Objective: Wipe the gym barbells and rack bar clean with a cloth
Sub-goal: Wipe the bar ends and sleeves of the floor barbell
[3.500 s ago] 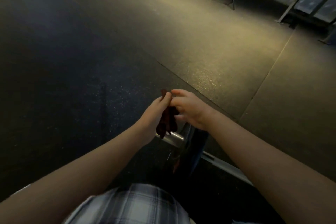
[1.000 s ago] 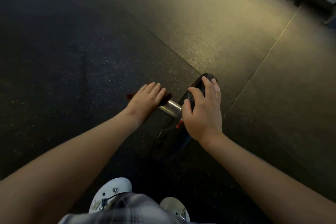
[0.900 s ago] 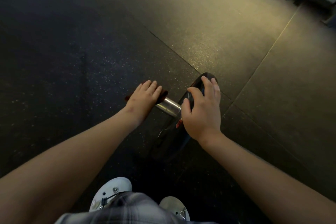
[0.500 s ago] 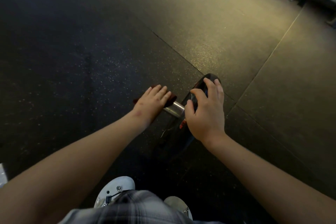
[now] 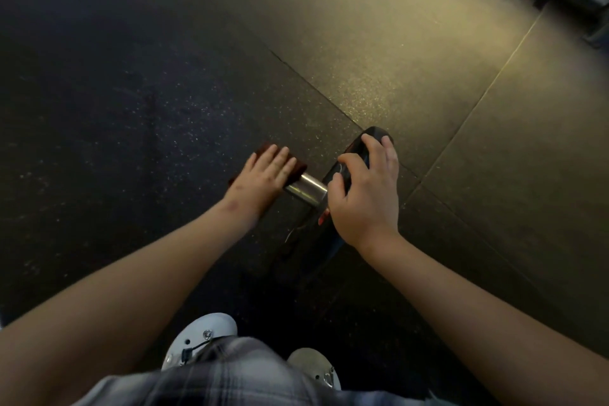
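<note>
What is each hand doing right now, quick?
Left hand: open, fingers straight, pressing the red cloth onto the barbell sleeve.
Right hand: closed, fingers curled over the rim of the black weight plate.

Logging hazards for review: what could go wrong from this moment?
The plate stands on edge, held by the right hand; it could roll toward the white shoes. The left hand presses the cloth flat-fingered over the steel sleeve, so cloth or hand might slip off its end.
</note>
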